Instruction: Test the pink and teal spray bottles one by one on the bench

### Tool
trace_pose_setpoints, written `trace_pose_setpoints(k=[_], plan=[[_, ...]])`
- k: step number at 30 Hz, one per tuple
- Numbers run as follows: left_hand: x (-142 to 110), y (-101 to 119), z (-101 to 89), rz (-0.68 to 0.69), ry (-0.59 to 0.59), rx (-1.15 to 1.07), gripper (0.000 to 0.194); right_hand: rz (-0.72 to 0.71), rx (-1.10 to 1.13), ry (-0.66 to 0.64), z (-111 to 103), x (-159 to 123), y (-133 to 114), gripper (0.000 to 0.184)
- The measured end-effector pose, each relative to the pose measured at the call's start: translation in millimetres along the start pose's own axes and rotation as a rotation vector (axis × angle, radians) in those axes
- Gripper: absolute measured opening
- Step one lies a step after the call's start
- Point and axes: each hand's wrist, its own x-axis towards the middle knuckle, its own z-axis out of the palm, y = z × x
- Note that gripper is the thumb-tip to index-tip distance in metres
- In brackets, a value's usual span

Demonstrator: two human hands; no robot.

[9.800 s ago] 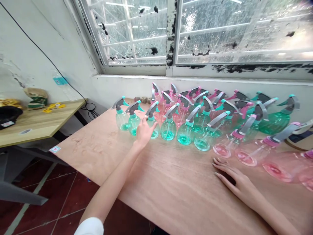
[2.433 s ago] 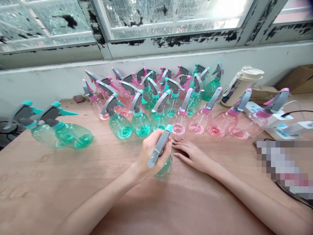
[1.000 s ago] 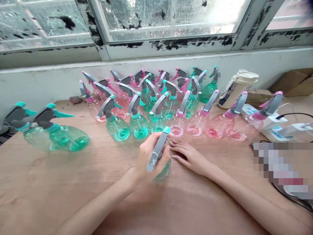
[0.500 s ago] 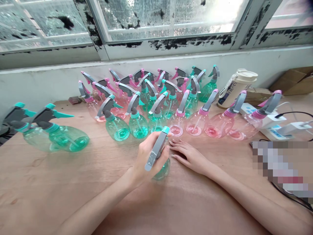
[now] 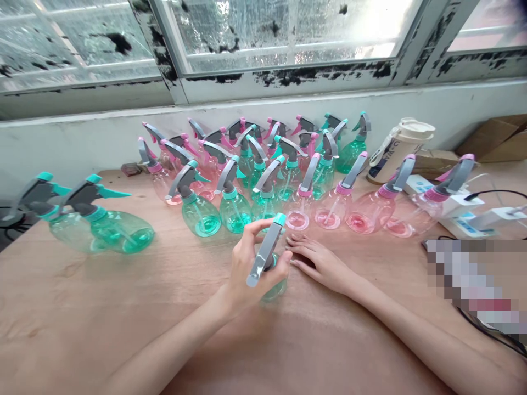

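The green bottle (image 5: pixel 275 288) stands inside the wide, loose grip of the left hand (image 5: pixel 242 270), sprayer (image 5: pixel 265 252) pointing away; the right hand (image 5: pixel 324 261) rests, fingers parted, to the bottle's right.

Wooden table (image 5: pixel 102 312) | spray bottles (image 5: pixel 201 216) (some pink, some green) | tumbler (image 5: pixel 401 149) | power strip (image 5: pixel 465 220)

Front: 6 grn btls (image 5: pixel 200 215), 4 pink btls (image 5: pixel 370 211); rear btls (image 5: pixel 353 154) overlap, can't ct. 2 hands (image 5: pixel 244 271), 1 cup (image 5: pixel 397 153), 1 worktop (image 5: pixel 82 312).

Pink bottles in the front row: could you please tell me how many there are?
4: the first pink bottle beyond the right hand, then the second, third and fourth in turn rightward.
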Motion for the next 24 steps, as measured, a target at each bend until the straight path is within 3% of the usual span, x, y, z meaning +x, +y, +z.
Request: trace_pose_setpoints(k=[6, 11, 18, 24], plan=[[-14.5, -8.8, -2.7, -0.129, 0.056, 0.010, 0.031, -0.007, 0.009, 0.017, 1.8, -1.4, 1.3, 0.035], [-29.1, -19.0, -21.0, -0.178, 0.039, 0.065, 0.019, -0.014, -0.014, -0.009, 2.2, -2.1, 2.4, 0.035], [-44.8, -29.8, -85.7, -0.309, 0.137, 0.230, 0.023, -0.015, -0.023, -0.006, 4.6, -5.2, 4.9, 0.035], [-56.0, -46.1, -154.1, -0.463, 0.341, 0.526, 0.036, -0.022, -0.026, -0.008, 8.6, -8.9, 10.3, 0.038]])
